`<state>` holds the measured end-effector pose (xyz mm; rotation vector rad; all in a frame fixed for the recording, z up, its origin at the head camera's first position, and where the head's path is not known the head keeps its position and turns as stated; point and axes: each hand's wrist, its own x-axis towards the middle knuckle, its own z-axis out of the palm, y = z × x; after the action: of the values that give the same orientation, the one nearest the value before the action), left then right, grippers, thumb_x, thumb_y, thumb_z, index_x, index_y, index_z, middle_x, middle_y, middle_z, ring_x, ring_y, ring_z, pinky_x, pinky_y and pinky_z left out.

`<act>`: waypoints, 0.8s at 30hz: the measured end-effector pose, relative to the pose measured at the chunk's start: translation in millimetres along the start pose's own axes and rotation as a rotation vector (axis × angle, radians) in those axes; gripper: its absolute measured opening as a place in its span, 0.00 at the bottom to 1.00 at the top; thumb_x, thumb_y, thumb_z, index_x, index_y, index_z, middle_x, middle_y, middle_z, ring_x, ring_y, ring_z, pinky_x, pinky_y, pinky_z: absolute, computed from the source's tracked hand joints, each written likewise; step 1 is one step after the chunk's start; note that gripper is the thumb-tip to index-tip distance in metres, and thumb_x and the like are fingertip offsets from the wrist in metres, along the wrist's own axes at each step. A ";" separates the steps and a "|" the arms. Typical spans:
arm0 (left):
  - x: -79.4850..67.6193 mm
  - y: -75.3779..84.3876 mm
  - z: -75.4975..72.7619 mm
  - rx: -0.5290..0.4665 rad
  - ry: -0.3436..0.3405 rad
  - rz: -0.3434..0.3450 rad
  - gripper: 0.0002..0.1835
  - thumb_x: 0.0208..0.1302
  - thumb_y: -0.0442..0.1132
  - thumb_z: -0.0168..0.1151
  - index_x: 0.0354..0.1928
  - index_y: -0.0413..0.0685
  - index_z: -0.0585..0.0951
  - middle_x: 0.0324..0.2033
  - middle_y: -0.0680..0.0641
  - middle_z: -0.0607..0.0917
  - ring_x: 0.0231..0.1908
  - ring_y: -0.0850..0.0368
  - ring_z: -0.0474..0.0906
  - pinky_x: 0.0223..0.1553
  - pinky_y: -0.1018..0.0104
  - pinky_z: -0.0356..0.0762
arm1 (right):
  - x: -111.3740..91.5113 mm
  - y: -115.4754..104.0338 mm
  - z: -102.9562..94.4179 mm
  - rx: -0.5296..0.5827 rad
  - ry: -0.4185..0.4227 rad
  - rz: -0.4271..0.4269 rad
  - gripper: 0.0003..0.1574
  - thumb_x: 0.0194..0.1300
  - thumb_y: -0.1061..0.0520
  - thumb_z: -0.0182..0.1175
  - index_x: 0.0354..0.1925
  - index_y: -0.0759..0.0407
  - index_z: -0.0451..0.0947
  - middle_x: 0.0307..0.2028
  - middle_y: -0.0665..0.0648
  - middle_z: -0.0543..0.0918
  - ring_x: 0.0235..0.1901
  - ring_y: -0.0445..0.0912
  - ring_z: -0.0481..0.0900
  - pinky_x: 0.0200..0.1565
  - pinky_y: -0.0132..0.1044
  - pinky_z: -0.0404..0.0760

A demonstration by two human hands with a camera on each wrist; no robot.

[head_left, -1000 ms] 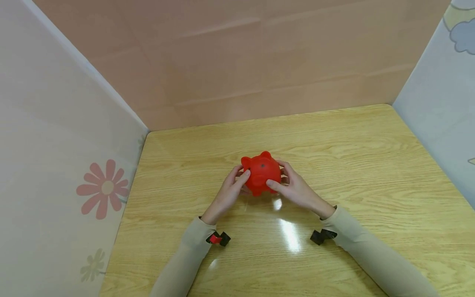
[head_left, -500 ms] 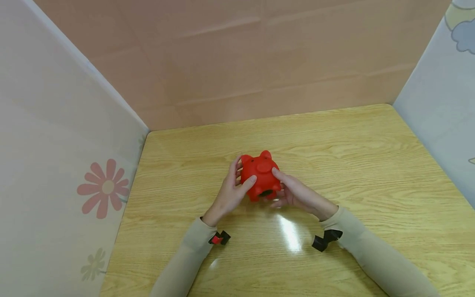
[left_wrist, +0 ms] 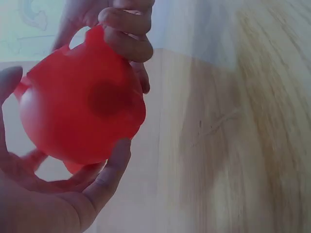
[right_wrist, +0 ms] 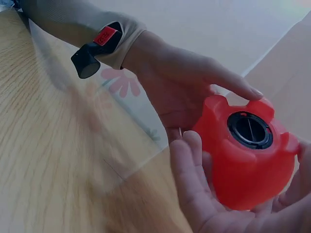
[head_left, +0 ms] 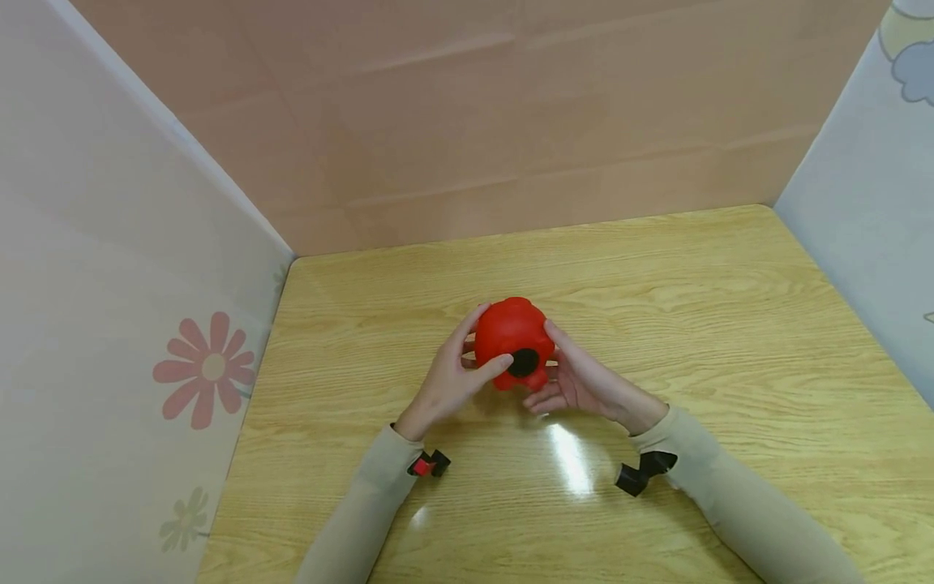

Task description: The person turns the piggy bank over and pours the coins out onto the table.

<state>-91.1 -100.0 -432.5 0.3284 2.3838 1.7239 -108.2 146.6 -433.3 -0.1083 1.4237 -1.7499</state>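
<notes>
Tabletop recording booth, indoors, screened on three sides; whether set within a home, lab or office cannot be told. Comprises: one table (head_left: 693,349), glossy light wood-grain top, rounded far corners, bright light reflection (head_left: 571,462) near six o'clock. One backdrop (head_left: 467,113), pinkish tan, creased, at twelve o'clock. One pale side panel (head_left: 95,268), nine o'clock, printed pink flower (head_left: 213,367). One second pale panel (head_left: 868,186), three o'clock, printed cloud (head_left: 915,71) towards two. Black camera units (head_left: 631,478), worn at both wrists.
</notes>
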 end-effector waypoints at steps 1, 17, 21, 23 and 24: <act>0.4 0.2 -0.7 -0.011 0.015 -0.013 0.42 0.70 0.54 0.70 0.81 0.78 0.62 0.71 0.49 0.75 0.61 0.46 0.80 0.57 0.51 0.86 | -0.4 -0.4 0.2 -0.018 0.001 -0.001 0.57 0.77 0.18 0.33 0.74 0.65 0.57 0.43 0.56 0.83 0.37 0.47 0.89 0.47 0.40 0.91; 4.7 2.6 -3.6 -0.237 -0.022 -0.134 0.34 0.82 0.51 0.55 0.84 0.62 0.60 0.61 0.35 0.82 0.51 0.51 0.86 0.55 0.50 0.88 | -2.9 -4.2 8.5 -0.362 0.224 -0.213 0.39 0.84 0.41 0.48 0.75 0.68 0.59 0.56 0.69 0.83 0.48 0.58 0.88 0.54 0.50 0.89; 5.7 3.1 -6.1 -0.341 -0.074 -0.168 0.34 0.83 0.47 0.53 0.85 0.61 0.57 0.60 0.33 0.84 0.50 0.54 0.89 0.60 0.45 0.86 | -3.0 -5.4 7.7 -0.358 0.265 -0.223 0.40 0.84 0.42 0.49 0.75 0.71 0.60 0.57 0.71 0.84 0.46 0.59 0.90 0.51 0.49 0.90; 5.5 2.7 -8.2 -0.364 -0.109 -0.184 0.36 0.83 0.46 0.53 0.86 0.62 0.55 0.62 0.34 0.85 0.50 0.55 0.89 0.63 0.45 0.84 | -2.7 -5.4 7.1 -0.361 0.277 -0.219 0.40 0.84 0.42 0.49 0.74 0.72 0.61 0.56 0.71 0.85 0.45 0.57 0.90 0.50 0.49 0.91; 5.4 2.5 -9.2 -0.368 -0.122 -0.193 0.36 0.82 0.46 0.54 0.86 0.63 0.54 0.63 0.34 0.85 0.50 0.55 0.90 0.63 0.46 0.84 | -2.5 -5.4 6.9 -0.361 0.277 -0.214 0.40 0.84 0.42 0.49 0.73 0.72 0.61 0.55 0.71 0.85 0.45 0.57 0.90 0.50 0.49 0.91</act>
<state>-98.6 -106.1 -427.4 0.1381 1.8944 1.9369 -105.8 142.9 -425.4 -0.2248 1.9869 -1.7061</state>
